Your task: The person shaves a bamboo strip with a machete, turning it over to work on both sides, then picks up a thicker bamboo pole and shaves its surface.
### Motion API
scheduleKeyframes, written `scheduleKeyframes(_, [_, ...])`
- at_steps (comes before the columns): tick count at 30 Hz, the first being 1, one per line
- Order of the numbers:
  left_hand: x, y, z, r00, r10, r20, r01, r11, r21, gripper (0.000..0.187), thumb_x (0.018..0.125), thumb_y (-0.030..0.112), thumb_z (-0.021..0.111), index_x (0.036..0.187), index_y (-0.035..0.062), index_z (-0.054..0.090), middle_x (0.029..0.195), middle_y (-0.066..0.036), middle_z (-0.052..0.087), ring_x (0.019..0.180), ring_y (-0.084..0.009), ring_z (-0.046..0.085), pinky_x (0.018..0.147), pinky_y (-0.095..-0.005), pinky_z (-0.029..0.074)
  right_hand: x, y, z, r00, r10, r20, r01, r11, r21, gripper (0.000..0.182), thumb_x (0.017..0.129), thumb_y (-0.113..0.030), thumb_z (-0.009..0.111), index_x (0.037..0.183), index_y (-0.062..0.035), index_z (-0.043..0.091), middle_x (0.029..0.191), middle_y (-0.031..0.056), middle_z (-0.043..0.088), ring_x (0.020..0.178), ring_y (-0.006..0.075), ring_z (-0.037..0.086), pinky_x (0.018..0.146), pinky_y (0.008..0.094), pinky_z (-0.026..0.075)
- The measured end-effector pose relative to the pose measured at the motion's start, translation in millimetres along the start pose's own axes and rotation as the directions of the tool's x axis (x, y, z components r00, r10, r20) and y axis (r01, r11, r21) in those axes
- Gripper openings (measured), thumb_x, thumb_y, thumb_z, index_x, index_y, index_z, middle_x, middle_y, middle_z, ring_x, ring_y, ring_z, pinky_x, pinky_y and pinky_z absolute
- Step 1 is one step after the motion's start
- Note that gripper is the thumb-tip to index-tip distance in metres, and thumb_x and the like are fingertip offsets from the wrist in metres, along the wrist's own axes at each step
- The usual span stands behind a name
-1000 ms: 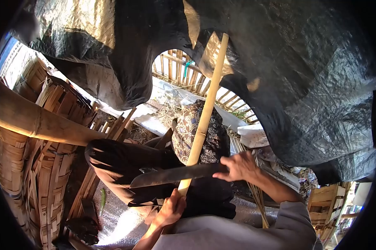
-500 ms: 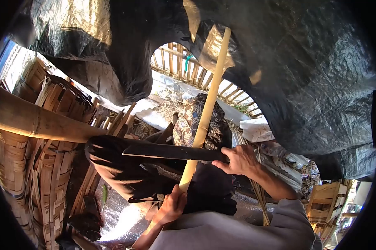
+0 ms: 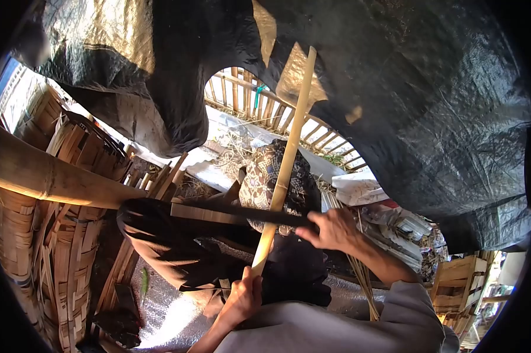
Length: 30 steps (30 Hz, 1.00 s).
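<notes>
A long pale bamboo strip (image 3: 291,154) slants up and away from me, its lower end in the closed fist of my left hand (image 3: 244,295). My right hand (image 3: 334,228) is wrapped round the handle of a machete (image 3: 236,212). The dark, slightly blurred blade points left and lies crosswise over the strip, above my left fist. Beneath the blade is my bent leg in dark trousers (image 3: 159,235). Behind the strip is a patterned cloth bundle (image 3: 271,173), partly hidden by it.
A thick bamboo pole (image 3: 59,176) juts in from the left above tall woven bamboo baskets (image 3: 74,265). Black plastic sheeting (image 3: 412,106) hangs ahead and to the right. A slatted bamboo fence (image 3: 271,109) stands beyond it. Thin bamboo strips (image 3: 365,282) lie by my right forearm.
The machete has tilted a little, its handle end lower, and my right hand has shifted slightly left and down. The strip's far end has moved slightly left. My left hand keeps its hold.
</notes>
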<state>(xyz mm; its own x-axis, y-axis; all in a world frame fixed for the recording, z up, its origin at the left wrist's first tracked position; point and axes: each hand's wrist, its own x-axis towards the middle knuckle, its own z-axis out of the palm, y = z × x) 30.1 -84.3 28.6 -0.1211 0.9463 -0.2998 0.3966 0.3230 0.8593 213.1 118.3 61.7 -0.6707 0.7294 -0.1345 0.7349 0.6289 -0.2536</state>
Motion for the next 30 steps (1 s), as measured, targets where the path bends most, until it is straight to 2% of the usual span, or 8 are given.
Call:
scheduleKeyframes(3, [-5,-3,-1,0.999,-0.019,0.03,0.019,1.0,0.02,0.033,0.089,0.008,0.052,0.11,-0.0122,0.036,0.057,-0.023,0.056,0.053,-0.0406,0.059,0.045,-0.0456,0.045,6,1,-9,0.988,0.086,0.128,-0.081,0.996,-0.043,0.055,0.077,-0.062,0.056,0.075,-0.0069,0.064,0.053,0.0159,0.058,0.055,0.0328,0.062,0.057,0.0465,0.049])
scheduleKeyframes(7, [-7,0,-3,0.999,0.048,0.017,-0.047,0.998,-0.029,0.032,0.088,0.008,0.052,0.108,-0.0114,0.037,0.062,-0.021,0.058,0.053,-0.0399,0.059,0.047,-0.0458,0.045,33,46,8,0.945,0.315,-0.091,-0.302,0.944,0.132,0.05,0.084,-0.053,0.054,0.078,-0.0038,0.063,0.061,0.021,0.058,0.06,0.0392,0.058,0.06,0.0488,0.046])
scheduleKeyframes(14, [-5,-9,2,0.998,0.053,0.022,-0.053,0.999,-0.011,0.029,0.089,0.008,0.051,0.108,-0.0097,0.038,0.064,-0.021,0.059,0.056,-0.0396,0.06,0.048,-0.0454,0.046,-5,2,11,0.999,-0.044,-0.029,0.044,0.999,-0.014,0.055,0.073,-0.064,0.058,0.068,-0.01,0.061,0.041,0.0111,0.051,0.04,0.0303,0.056,0.044,0.0438,0.046])
scheduleKeyframes(19, [-4,0,-4,0.991,0.127,-0.038,-0.128,0.991,-0.034,0.019,0.089,0.006,0.05,0.101,-0.0055,0.041,0.064,-0.021,0.059,0.058,-0.0393,0.06,0.048,-0.0443,0.046,23,32,5,0.96,0.281,0.003,-0.28,0.955,0.098,0.052,0.083,-0.055,0.053,0.086,-0.0045,0.067,0.058,0.0186,0.06,0.06,0.0317,0.063,0.058,0.0432,0.05])
scheduleKeyframes(23, [1,-7,-5,0.996,0.087,-0.013,-0.088,0.98,-0.178,0.009,0.088,0.004,0.051,0.09,-0.001,0.044,0.059,-0.015,0.056,0.053,-0.0319,0.061,0.045,-0.0375,0.043,10,25,-2,0.968,0.234,0.095,-0.245,0.96,0.132,0.052,0.082,-0.054,0.055,0.083,-0.0035,0.068,0.051,0.0158,0.057,0.051,0.0318,0.061,0.053,0.0428,0.049])
scheduleKeyframes(25, [1,-13,-1,0.985,0.152,-0.085,-0.17,0.948,-0.268,0.008,0.089,0.006,0.052,0.089,0.0003,0.045,0.057,-0.008,0.054,0.047,-0.0204,0.056,0.042,-0.0329,0.04,-7,20,11,0.996,0.081,-0.023,-0.078,0.993,0.084,0.052,0.077,-0.058,0.059,0.08,-0.0068,0.068,0.046,0.0136,0.054,0.046,0.03,0.059,0.047,0.0398,0.048])
scheduleKeyframes(27, [3,-10,-9,0.953,-0.196,0.233,0.29,0.816,-0.501,0.006,0.092,0.007,0.049,0.09,0.003,0.046,0.057,-0.002,0.048,0.045,-0.0106,0.047,0.041,-0.028,0.036,-14,12,15,0.998,0.006,-0.059,-0.004,0.999,0.038,0.056,0.078,-0.062,0.055,0.074,-0.0073,0.066,0.044,0.0118,0.054,0.043,0.0282,0.059,0.042,0.0393,0.047])
scheduleKeyframes(30, [4,0,-17,0.909,-0.222,0.353,0.393,0.737,-0.55,0.01,0.097,0.017,0.04,0.098,0.0072,0.043,0.059,0.003,0.038,0.045,-0.0049,0.037,0.039,-0.0199,0.031,-17,7,16,0.998,0.003,-0.07,0.001,0.999,0.053,0.057,0.077,-0.064,0.055,0.07,-0.0078,0.064,0.041,0.0103,0.051,0.039,0.0267,0.056,0.039,0.038,0.044])
